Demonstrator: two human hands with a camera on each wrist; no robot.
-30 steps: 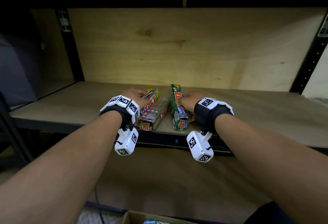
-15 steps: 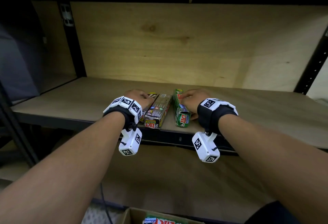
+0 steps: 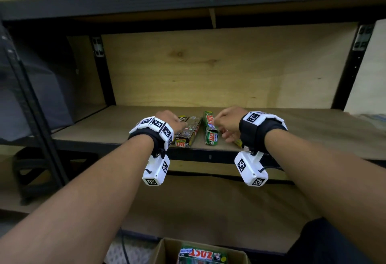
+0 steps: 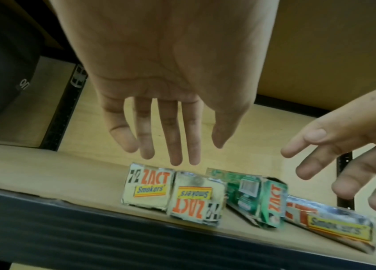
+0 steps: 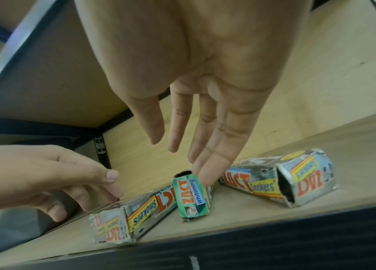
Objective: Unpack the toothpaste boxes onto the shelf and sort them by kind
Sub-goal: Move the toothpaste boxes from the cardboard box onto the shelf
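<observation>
Two silver Zact Smokers boxes [image 4: 146, 188] [image 4: 196, 199] lie side by side at the shelf's front edge. A green Zact Whitening box [image 3: 211, 130] [image 5: 193, 197] lies just right of them. Right of that is a third Smokers box [image 5: 281, 179] [image 4: 330, 224], mostly hidden by my wrist in the head view. My left hand [image 3: 171, 120] [image 4: 173, 142] hovers above the two Smokers boxes, fingers straight, holding nothing. My right hand [image 3: 226, 125] [image 5: 201, 155] hangs empty over the green box and the third Smokers box, its fingertips close above the green one.
The wooden shelf [image 3: 313, 130] stretches bare to the left and right of the boxes, with a plywood back wall. A black upper shelf rail [image 3: 188, 0] runs overhead. On the floor below, an open cardboard carton [image 3: 165, 251] holds another green Zact box [image 3: 202, 255].
Both hands rested on the boxes before and have now let go and lifted off them. The boxes lie straighter along the shelf's front edge.
</observation>
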